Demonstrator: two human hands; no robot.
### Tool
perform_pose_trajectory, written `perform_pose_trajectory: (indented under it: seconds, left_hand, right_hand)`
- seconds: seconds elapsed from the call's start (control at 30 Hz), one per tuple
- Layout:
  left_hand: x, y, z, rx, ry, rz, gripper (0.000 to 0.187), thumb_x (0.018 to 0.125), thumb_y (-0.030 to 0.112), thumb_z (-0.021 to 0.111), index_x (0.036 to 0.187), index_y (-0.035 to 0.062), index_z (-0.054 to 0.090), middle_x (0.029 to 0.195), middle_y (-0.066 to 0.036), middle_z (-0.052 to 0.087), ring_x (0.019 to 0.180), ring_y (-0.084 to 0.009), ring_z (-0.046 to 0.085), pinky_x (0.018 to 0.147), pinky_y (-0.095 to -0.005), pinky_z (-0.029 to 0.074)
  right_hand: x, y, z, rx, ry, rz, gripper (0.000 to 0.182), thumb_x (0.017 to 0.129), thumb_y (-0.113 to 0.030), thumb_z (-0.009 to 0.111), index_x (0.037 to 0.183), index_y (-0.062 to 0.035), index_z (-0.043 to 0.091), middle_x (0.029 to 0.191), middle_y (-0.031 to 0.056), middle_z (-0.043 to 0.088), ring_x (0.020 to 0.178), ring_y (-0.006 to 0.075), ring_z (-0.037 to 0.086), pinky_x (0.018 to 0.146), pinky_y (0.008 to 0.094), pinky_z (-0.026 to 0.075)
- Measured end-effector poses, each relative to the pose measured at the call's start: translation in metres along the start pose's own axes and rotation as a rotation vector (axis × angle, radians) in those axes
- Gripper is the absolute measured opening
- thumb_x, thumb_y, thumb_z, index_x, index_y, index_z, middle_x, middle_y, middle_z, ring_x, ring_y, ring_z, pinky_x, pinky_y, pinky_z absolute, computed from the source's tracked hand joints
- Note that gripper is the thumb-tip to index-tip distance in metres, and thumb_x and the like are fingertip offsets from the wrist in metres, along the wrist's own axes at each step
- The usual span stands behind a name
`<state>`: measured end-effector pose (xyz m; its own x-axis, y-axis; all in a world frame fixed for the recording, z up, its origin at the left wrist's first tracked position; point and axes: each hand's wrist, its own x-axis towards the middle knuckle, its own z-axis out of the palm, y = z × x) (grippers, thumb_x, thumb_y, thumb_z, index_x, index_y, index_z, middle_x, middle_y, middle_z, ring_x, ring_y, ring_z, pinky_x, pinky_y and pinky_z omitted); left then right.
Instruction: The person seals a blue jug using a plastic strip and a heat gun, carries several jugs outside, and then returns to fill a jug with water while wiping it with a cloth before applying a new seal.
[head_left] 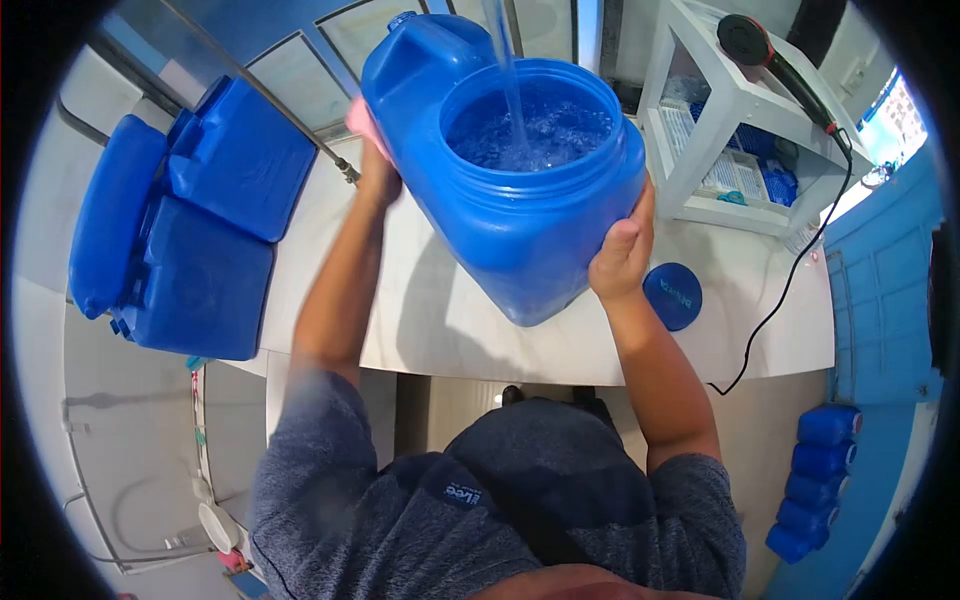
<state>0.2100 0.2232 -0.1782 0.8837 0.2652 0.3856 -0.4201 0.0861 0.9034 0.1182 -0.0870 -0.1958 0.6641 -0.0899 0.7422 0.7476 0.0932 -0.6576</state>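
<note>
A large blue plastic water container (500, 230) with a wide round mouth stands tilted on the white counter. A stream of water (512, 90) falls from above into its mouth, and the water inside (540, 140) is churning. My left hand (377, 172) holds the container's left side near its handle, most of its fingers hidden; something pink (362, 120) shows there. On the opposite side, my right hand (625, 250) grips the lower wall, thumb in front and fingers behind. Beside my right wrist lies a round blue lid (673, 296) on the counter.
Several blue containers (210, 270) are grouped on the counter's left. A metal rod (270, 100) slants down near my left forearm. At the back right is a white rack (690, 140) with a corded black-and-red tool (775, 65) on top. Smaller blue containers (815, 480) stand low on the right.
</note>
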Motion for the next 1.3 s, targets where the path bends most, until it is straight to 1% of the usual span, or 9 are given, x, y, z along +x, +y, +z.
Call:
perform_pose_trajectory:
  seconds: [0.3,0.4,0.5,0.57,0.67,1.03,1.1,1.17,1.3]
  left_hand:
    - [-0.096,-0.020,0.018,1.121,0.077,0.367,0.037,0.105,0.027,0.042,0.131,0.0042,0.053,0.124,-0.009,0.057,0.113,-0.0222,0.055,0.101,-0.0368,0.044]
    - [-0.061,0.070,0.050,1.055,0.109,0.889,0.039,0.102,0.027,0.044,0.128,-0.0001,0.055,0.122,-0.014,0.059,0.112,-0.0281,0.056,0.099,-0.0397,0.045]
    - [0.009,0.099,0.046,1.355,0.103,0.653,0.033,0.090,0.017,0.054,0.118,0.0010,0.062,0.124,-0.025,0.059,0.115,-0.0381,0.058,0.097,-0.0415,0.046]
    - [0.084,0.071,-0.025,0.574,-0.092,0.133,0.042,0.097,0.031,0.049,0.124,0.0027,0.062,0.119,-0.014,0.066,0.109,-0.0285,0.063,0.095,-0.0424,0.047]
    - [0.131,0.136,0.023,1.160,-0.300,-0.176,0.052,0.096,0.038,0.050,0.135,0.0055,0.058,0.131,-0.015,0.062,0.120,-0.0255,0.059,0.102,-0.0417,0.044]
    - [0.186,0.129,0.023,1.173,-1.014,0.200,0.051,0.098,0.043,0.049,0.138,0.0118,0.058,0.132,-0.015,0.062,0.122,-0.0278,0.058,0.107,-0.0419,0.042]
    - [0.179,0.117,0.009,1.095,-0.983,0.405,0.051,0.099,0.043,0.049,0.139,0.0128,0.058,0.132,-0.015,0.062,0.123,-0.0279,0.058,0.108,-0.0416,0.042]
    - [0.158,0.115,0.013,1.174,-0.820,0.306,0.050,0.100,0.041,0.048,0.140,0.0114,0.057,0.132,-0.016,0.061,0.121,-0.0267,0.059,0.106,-0.0392,0.043]
    - [0.096,0.095,0.013,0.436,-0.341,-0.123,0.052,0.104,0.041,0.042,0.141,0.0055,0.053,0.131,-0.011,0.062,0.117,-0.0211,0.060,0.103,-0.0368,0.046]
  right_hand:
    - [-0.002,0.004,-0.001,0.022,-0.034,-0.017,0.095,0.097,-0.068,0.039,0.147,0.0114,0.029,0.142,0.0223,0.048,0.130,0.0274,0.049,0.109,0.0379,0.038]
    - [-0.002,0.003,-0.001,0.030,-0.037,-0.025,0.095,0.097,-0.068,0.040,0.147,0.0115,0.028,0.142,0.0225,0.048,0.130,0.0274,0.049,0.109,0.0379,0.038]
    - [-0.001,0.004,-0.002,0.039,-0.038,-0.035,0.094,0.097,-0.067,0.040,0.147,0.0116,0.028,0.142,0.0227,0.048,0.130,0.0274,0.050,0.109,0.0379,0.038]
    - [0.000,0.004,-0.001,0.045,-0.036,-0.032,0.094,0.097,-0.067,0.041,0.147,0.0116,0.028,0.142,0.0229,0.048,0.130,0.0273,0.050,0.109,0.0380,0.038]
    - [-0.001,0.000,0.001,0.063,-0.014,0.020,0.097,0.095,-0.069,0.043,0.147,0.0121,0.028,0.141,0.0230,0.049,0.129,0.0273,0.051,0.109,0.0373,0.039]
    - [0.002,-0.004,-0.001,0.045,0.014,0.049,0.100,0.093,-0.071,0.046,0.146,0.0117,0.031,0.140,0.0226,0.050,0.128,0.0279,0.052,0.107,0.0362,0.040]
    - [0.003,-0.007,-0.001,0.020,0.004,0.038,0.100,0.092,-0.072,0.046,0.146,0.0115,0.033,0.139,0.0222,0.051,0.127,0.0283,0.053,0.107,0.0364,0.041]
    - [0.003,-0.007,-0.001,0.021,0.013,0.041,0.100,0.092,-0.072,0.046,0.146,0.0116,0.033,0.139,0.0225,0.052,0.127,0.0284,0.053,0.106,0.0365,0.041]
    - [0.004,-0.009,-0.003,0.002,-0.004,0.033,0.099,0.093,-0.071,0.045,0.146,0.0119,0.033,0.138,0.0232,0.053,0.126,0.0286,0.054,0.106,0.0363,0.042]
